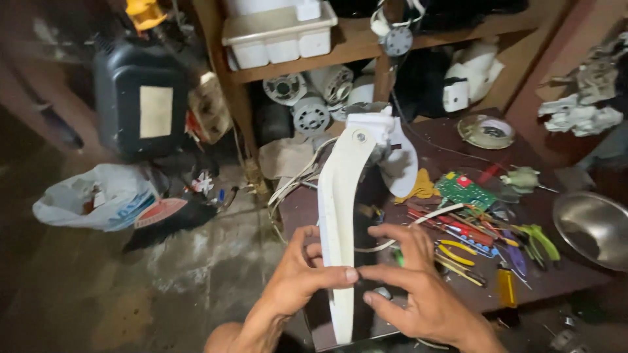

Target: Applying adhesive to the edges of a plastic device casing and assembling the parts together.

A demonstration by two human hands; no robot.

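Observation:
A long curved white plastic housing (340, 196) stands on edge over the near corner of a dark brown table (562, 274), its upper end carrying a screw hole and a grey fan-like blade (400, 167). My left hand (297, 278) grips the housing's lower left side, thumb across its front edge. On the right side my right hand (409, 278) holds the same part, fingers curled around its back. The piece's lower tip reaches past the table's front edge.
Pliers, screwdrivers and a green circuit board (466, 191) lie scattered on the table. A steel bowl (592, 225) sits at the right. Wooden shelves behind hold a white bin (281, 33) and several electric motors (311, 98). A dark canister (140, 98) and plastic bag (98, 196) rest on the floor left.

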